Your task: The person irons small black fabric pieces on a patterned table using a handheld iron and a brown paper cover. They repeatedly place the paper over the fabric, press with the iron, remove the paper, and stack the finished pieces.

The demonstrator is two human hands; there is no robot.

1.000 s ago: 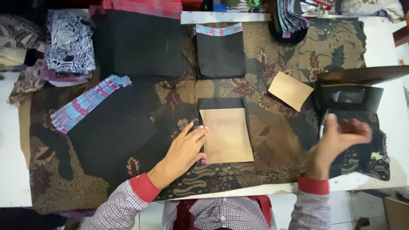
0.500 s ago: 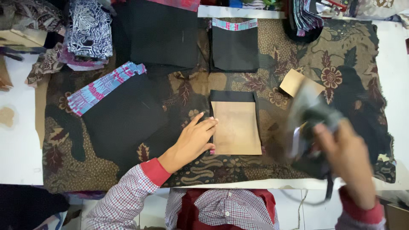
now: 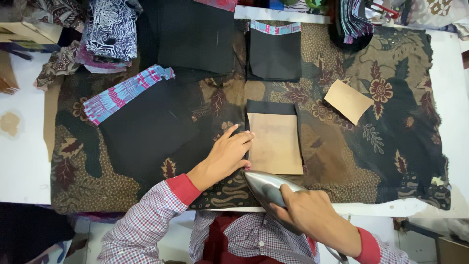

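Since the earlier frame, my right hand (image 3: 312,212) has carried the electric iron (image 3: 271,188) in from the right side of the table to the near edge, and my left hand (image 3: 227,156) has kept its place at the pocket piece. I close my right hand around the iron's handle, fingers wrapped over it, so the polished nose points up-left toward the work; the soleplate itself faces down and is hidden, and I cannot tell whether it rests on the cloth or hangs just above it. My left hand lies flat and open, grasping nothing, its fingertips (image 3: 246,139) pressing the left margin of the black pocket piece (image 3: 271,107), which lies at the centre of the table just beyond the iron's tip. On that piece sits a brown card template (image 3: 276,144), leaving a black band showing along the top and thin edges at the sides; pressing down here holds card and cloth aligned while the iron is near. A batik ironing cloth (image 3: 391,146) covers the white table (image 3: 24,161), giving a padded surface. A second card template (image 3: 348,101) lies apart to the right. One pocket with a striped pink-and-blue hem (image 3: 274,49) lies farther back, beyond the work. A larger black panel with the same striped trim (image 3: 141,127) lies to the left, and folded patterned fabrics (image 3: 110,29) are stacked at the far left corner
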